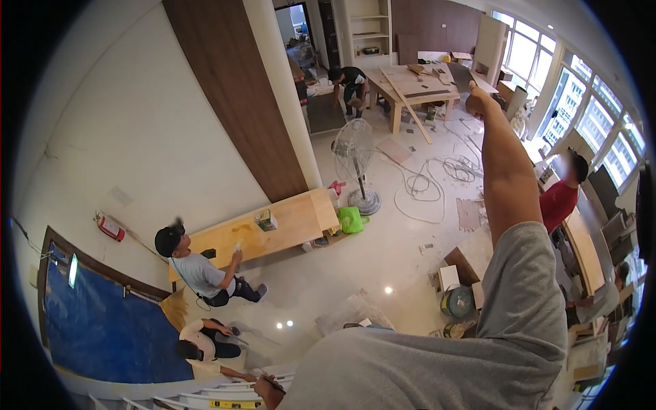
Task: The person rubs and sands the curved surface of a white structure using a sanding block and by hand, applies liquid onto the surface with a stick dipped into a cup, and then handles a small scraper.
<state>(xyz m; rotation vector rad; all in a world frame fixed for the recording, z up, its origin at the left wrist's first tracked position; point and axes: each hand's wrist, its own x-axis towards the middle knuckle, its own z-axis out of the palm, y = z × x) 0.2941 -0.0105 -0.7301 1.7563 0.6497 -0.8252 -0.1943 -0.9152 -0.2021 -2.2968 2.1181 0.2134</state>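
My right arm stretches forward across the upper right, and my right hand (476, 104) is closed, its fingers curled, near the far worktable's corner in view. No object shows in it. Low in the picture, my left hand (268, 391) is closed around something small and dark that I cannot make out. Just left of it is the outstretched arm of a crouching person (205, 340), above white slats (171, 402) and a yellow spirit level (234, 404).
A person in grey (201, 268) stands by a long wooden bench (294, 225). Beyond are a fan (355, 154), loose cables (427, 184) and a wooden worktable (410, 83) with another person (352, 85) bending nearby. A person in red (557, 201) is at the right.
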